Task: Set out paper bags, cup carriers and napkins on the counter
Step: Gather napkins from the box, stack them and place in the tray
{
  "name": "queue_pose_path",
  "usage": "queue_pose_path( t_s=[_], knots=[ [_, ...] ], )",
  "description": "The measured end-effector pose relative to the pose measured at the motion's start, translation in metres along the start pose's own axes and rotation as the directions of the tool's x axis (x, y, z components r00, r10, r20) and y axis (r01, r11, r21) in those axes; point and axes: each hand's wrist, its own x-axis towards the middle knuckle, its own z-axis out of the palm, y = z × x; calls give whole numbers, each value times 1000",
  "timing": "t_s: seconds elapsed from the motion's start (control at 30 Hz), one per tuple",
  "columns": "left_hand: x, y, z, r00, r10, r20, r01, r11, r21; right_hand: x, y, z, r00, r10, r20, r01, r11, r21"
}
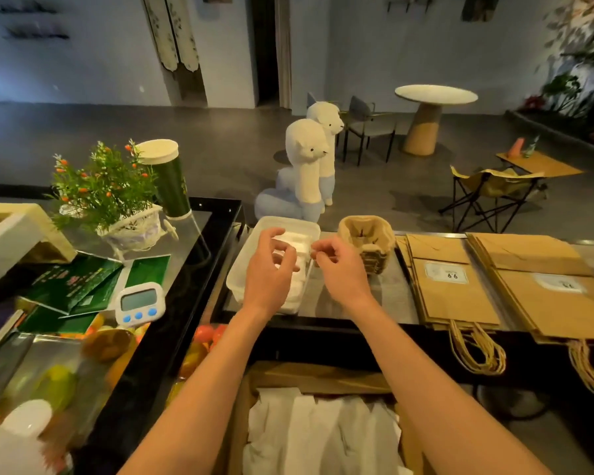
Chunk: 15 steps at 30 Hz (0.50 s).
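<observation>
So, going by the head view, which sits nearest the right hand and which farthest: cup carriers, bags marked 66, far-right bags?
1. cup carriers, just beside the right hand, on its right.
2. bags marked 66, further right.
3. far-right bags, at the counter's right end.

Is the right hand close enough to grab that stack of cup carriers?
Probably yes. The right hand hovers just left of the cup carriers, with nothing between them; the paper bags lie on their other side.

Small potted plant [107,197] beside a green canister [170,180], white timer [139,303] near green packets [79,286], two plush alpacas [306,162] on the floor, round table [434,97] beyond
</observation>
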Motion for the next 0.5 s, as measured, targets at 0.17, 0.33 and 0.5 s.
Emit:
queue_pose_path(
  t_s=[0.17, 0.33, 0.5],
  knots=[
    [-60, 2, 5, 996, 16, 86, -10, 998, -69, -50, 22, -12, 995, 94, -23, -90, 986, 138],
    [-111, -17, 16, 986, -73, 149, 87, 992, -88, -95, 56, -21, 985, 170, -20, -164, 971, 174],
    [-151, -49, 25, 965, -170, 199, 180, 983, -33, -133, 93, -20, 961, 276, 12, -275, 950, 145]
  ],
)
